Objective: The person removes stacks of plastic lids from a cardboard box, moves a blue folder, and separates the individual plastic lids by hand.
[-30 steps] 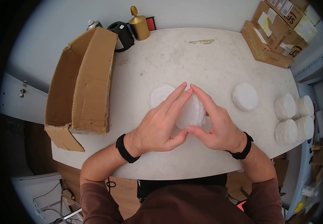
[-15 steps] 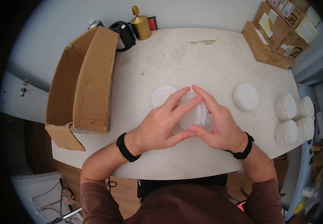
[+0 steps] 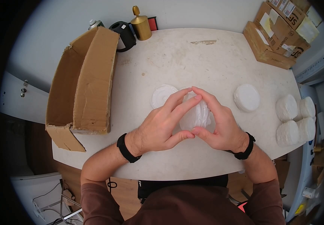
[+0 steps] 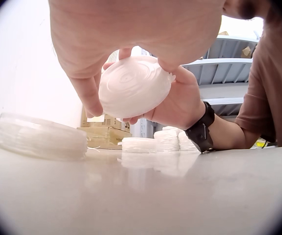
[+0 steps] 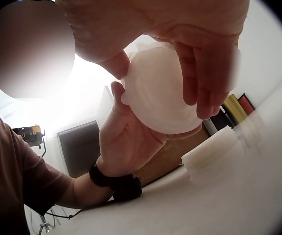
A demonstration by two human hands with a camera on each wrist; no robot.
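Note:
Between my hands is a tilted stack of translucent white round lids [image 3: 196,117], raised above the tabletop, its edge showing several thin layers. My left hand [image 3: 157,124] holds it from the left, thumb at the near side and fingers over the far side. From the right, my right hand [image 3: 222,128] grips the same stack, its fingertips close to those of the left. In the left wrist view, one face of the held stack [image 4: 133,85] shows concentric rings. Just beyond my left hand, another lid stack [image 3: 162,94] lies flat on the table, partly covered by the fingers.
Right of my hands, a round white stack [image 3: 246,98] lies on the white table [image 3: 184,163]. Several more white stacks [image 3: 286,133] stand by the right edge. An open cardboard box [image 3: 94,86] occupies the left. A gold canister [image 3: 142,30] and parcels [image 3: 278,41] stand at the back.
The held stack has turned so more of its layered edge faces the head camera. My left fingers have bent and shifted slightly right over it; both thumbs have moved a little right.

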